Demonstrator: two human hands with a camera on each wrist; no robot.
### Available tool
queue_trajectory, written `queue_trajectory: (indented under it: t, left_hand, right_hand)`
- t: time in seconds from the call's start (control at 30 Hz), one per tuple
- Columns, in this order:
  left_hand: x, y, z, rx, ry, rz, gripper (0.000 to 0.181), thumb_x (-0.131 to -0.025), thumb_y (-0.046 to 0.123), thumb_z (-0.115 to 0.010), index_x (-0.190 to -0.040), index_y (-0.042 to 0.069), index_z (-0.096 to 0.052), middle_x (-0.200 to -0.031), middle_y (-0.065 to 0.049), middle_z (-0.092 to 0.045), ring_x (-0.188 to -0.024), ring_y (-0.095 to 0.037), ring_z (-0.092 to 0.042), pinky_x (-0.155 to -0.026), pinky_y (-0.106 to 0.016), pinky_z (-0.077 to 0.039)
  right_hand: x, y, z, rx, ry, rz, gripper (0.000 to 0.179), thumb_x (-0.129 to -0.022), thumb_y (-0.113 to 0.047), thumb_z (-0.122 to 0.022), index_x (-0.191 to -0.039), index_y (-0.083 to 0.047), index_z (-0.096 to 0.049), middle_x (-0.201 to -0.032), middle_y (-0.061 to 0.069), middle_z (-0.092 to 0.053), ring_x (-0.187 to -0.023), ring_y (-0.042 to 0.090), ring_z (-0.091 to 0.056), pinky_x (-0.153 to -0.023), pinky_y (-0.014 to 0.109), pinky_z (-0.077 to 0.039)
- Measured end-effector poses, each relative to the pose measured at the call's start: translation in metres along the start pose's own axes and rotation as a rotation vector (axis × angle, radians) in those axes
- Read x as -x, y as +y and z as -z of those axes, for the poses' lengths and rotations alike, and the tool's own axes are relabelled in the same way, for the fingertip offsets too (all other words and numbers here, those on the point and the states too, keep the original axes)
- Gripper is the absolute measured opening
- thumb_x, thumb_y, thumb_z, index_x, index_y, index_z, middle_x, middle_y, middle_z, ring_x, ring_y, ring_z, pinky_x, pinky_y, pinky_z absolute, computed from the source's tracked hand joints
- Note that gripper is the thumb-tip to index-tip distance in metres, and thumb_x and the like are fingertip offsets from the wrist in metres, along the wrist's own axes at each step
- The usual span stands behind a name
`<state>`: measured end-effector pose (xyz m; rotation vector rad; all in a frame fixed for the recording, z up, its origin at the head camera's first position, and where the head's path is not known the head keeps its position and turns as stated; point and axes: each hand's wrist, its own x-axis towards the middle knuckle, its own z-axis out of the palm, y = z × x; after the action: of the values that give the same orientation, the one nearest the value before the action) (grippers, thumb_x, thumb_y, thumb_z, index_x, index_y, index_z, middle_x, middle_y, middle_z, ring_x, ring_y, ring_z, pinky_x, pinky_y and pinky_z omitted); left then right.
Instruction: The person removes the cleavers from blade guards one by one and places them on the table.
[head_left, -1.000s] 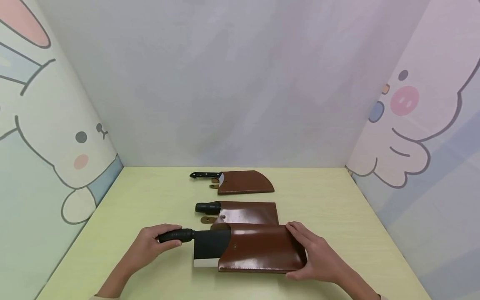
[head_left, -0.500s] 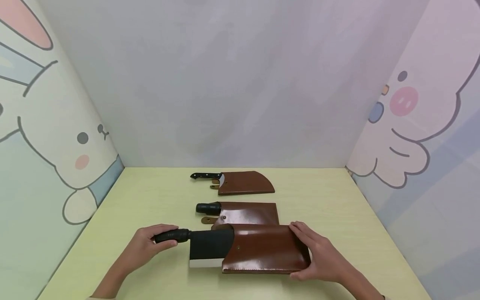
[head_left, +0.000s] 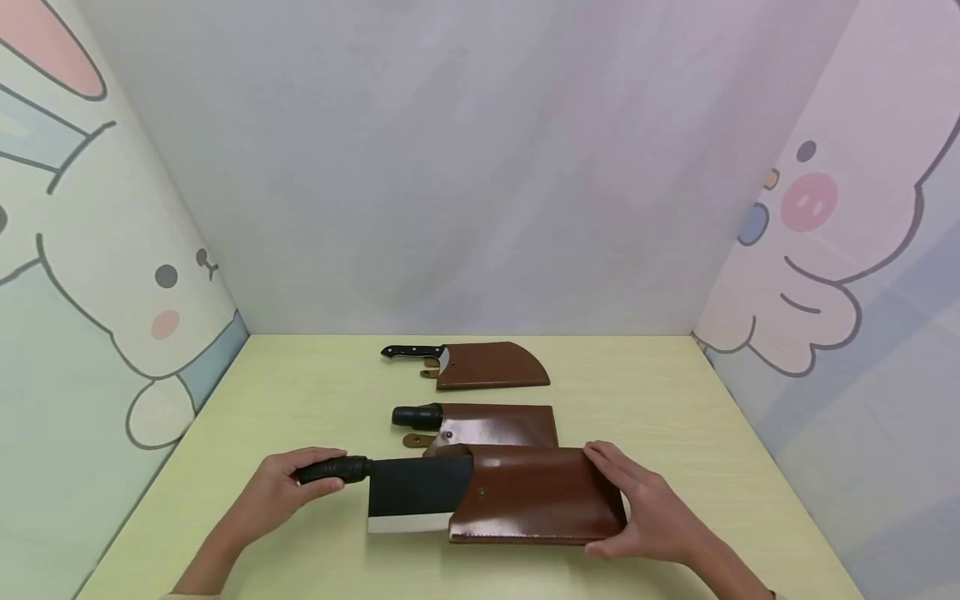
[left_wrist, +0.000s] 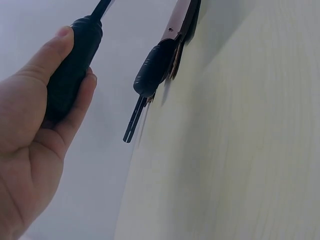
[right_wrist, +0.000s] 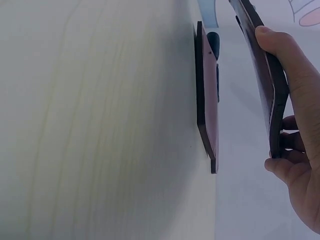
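Observation:
In the head view a cleaver (head_left: 416,487) with a dark blade and bright edge lies partly inside a glossy brown leather sheath (head_left: 536,496). My left hand (head_left: 273,492) grips its black handle (head_left: 333,470); the left wrist view shows thumb and fingers around that handle (left_wrist: 75,70). My right hand (head_left: 652,508) holds the closed right end of the sheath, fingers on the far corner and thumb on the near one. Sheath and cleaver are held above the table, as the right wrist view shows the sheath (right_wrist: 265,75) apart from it. The blade's tip is hidden in the sheath.
Behind lies a second sheathed cleaver (head_left: 495,423) with a black handle, its near side partly covered by the held sheath. Farther back is a sheathed knife (head_left: 491,365) with a riveted handle. The pale yellow table (head_left: 300,400) meets a grey back wall (head_left: 480,167) and cartoon-printed side panels.
My left hand has moved left with the handle, and more of the blade shows outside the sheath. My right hand and the sheath have shifted slightly right.

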<state>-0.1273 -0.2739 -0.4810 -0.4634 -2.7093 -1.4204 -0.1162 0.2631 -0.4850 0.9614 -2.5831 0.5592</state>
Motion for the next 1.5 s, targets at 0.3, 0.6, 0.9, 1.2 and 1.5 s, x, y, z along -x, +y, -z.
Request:
queue_trajectory:
  t: [0.3,0.6,0.9,1.2,1.5]
  left_hand:
    - [0.004,-0.001,0.014,-0.022,0.023,0.018,0.035,-0.086,0.022,-0.084,-0.119,0.011,-0.076,-0.115,-0.01,-0.074,-0.094,-0.002,-0.067,-0.069,-0.027,-0.057]
    - [0.011,-0.013,0.027,-0.017,0.02,0.041,0.033,-0.088,0.018,-0.082,-0.119,0.011,-0.076,-0.113,-0.004,-0.074,-0.089,-0.003,-0.066,-0.068,-0.027,-0.055]
    - [0.018,-0.027,0.039,-0.025,-0.003,0.067,0.031,-0.089,0.015,-0.08,-0.12,0.008,-0.075,-0.11,0.008,-0.074,-0.084,-0.004,-0.06,-0.064,-0.026,-0.05]
    - [0.026,-0.038,0.045,-0.01,-0.067,0.07,0.03,-0.09,0.014,-0.079,-0.119,0.006,-0.075,-0.107,0.009,-0.075,-0.08,-0.003,-0.057,-0.061,-0.026,-0.048]
    - [0.03,-0.048,0.047,0.022,-0.164,0.062,0.029,-0.093,0.014,-0.076,-0.119,0.001,-0.074,-0.113,0.009,-0.073,-0.087,0.0,-0.059,-0.067,-0.024,-0.052]
  right_hand:
    - [0.007,0.01,0.004,0.014,0.002,-0.029,0.121,-0.052,-0.062,-0.097,-0.151,-0.011,-0.05,-0.152,0.001,-0.049,-0.122,0.023,-0.062,-0.095,0.013,-0.046]
    - [0.016,0.018,0.011,0.039,-0.02,-0.053,0.121,-0.054,-0.062,-0.096,-0.153,-0.013,-0.048,-0.152,0.002,-0.049,-0.123,0.024,-0.061,-0.085,0.035,-0.058]
    - [0.028,0.028,0.022,0.073,-0.028,-0.068,0.121,-0.053,-0.063,-0.096,-0.152,-0.013,-0.049,-0.153,0.001,-0.048,-0.129,0.016,-0.056,-0.088,0.028,-0.056]
    - [0.043,0.037,0.029,0.071,-0.052,-0.135,0.121,-0.052,-0.066,-0.095,-0.154,-0.02,-0.048,-0.151,0.002,-0.051,-0.129,0.012,-0.056,-0.083,0.036,-0.058]
    - [0.058,0.042,0.033,0.07,-0.104,-0.192,0.116,-0.057,-0.067,-0.092,-0.154,-0.022,-0.047,-0.149,0.009,-0.053,-0.127,0.02,-0.059,-0.081,0.039,-0.059]
